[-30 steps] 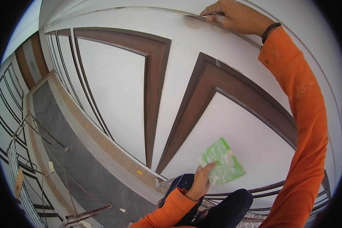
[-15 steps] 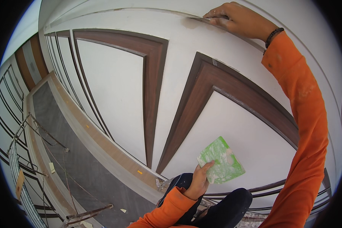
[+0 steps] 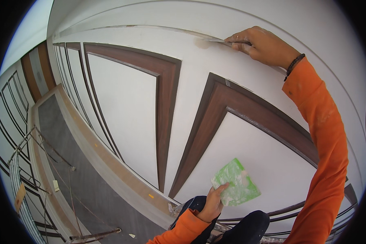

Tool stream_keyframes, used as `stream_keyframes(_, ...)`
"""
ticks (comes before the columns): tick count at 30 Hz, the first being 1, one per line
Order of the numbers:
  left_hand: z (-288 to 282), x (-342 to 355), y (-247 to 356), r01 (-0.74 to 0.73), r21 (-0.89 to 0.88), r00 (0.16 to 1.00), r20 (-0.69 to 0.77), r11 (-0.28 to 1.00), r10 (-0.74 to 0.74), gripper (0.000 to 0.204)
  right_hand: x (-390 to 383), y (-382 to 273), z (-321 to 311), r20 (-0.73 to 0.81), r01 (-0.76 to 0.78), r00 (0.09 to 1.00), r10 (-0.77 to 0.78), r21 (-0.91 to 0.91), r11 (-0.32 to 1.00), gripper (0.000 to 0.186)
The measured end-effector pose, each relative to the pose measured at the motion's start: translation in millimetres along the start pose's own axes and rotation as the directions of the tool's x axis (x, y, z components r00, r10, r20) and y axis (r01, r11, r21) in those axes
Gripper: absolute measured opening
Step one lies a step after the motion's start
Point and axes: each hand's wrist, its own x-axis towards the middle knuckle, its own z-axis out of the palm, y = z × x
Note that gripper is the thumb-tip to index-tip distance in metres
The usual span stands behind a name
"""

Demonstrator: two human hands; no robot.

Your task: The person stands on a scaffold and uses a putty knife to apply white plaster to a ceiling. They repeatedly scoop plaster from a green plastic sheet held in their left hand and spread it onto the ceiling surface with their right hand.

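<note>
My right hand (image 3: 268,46), arm stretched up, grips a thin-bladed putty knife (image 3: 216,40) against the white wall. Its blade lies along a narrow horizontal seam (image 3: 162,29), beside a damp-looking beige patch (image 3: 202,42). Lower down, close to my knees, my left hand (image 3: 211,204) pinches a green plastic putty board (image 3: 236,183) between thumb and fingers. Whitish putty is smeared over much of the board. The knife's handle is mostly hidden inside my right hand.
Dark brown door-frame-like mouldings (image 3: 166,93) border white wall panels in front of me. Far below on the left runs a grey floor (image 3: 89,175) with a tan border. Metal scaffold poles (image 3: 95,235) stand at lower left. My dark-trousered knees (image 3: 248,225) are bent beneath me.
The whole view has tilted upward, so wall, hands and board sit lower in it. More of the knife blade shows at the seam. Both hands keep their hold.
</note>
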Motion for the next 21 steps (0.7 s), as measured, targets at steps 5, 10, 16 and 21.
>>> stream_keyframes(5,-2,1,0,0.0,0.004,1.0,-0.005,1.0,0.0,0.045,-9,-2,-6,0.021,-0.016,1.0,0.016,0.029,0.999,0.032)
stream_keyframes(10,-6,3,0,0.005,0.011,1.0,-0.002,1.0,-0.005,0.043,-16,2,-6,-0.014,0.002,1.0,-0.002,-0.005,1.0,0.032)
stream_keyframes(16,2,-1,3,-0.008,0.008,0.999,-0.038,1.0,0.009,0.041,-26,4,-8,-0.005,-0.032,0.999,0.032,-0.053,0.998,0.032)
stream_keyframes(21,0,0,3,-0.01,0.006,0.999,-0.032,1.0,0.01,0.042,-35,4,-12,-0.004,-0.034,0.999,0.034,-0.069,0.997,0.032)
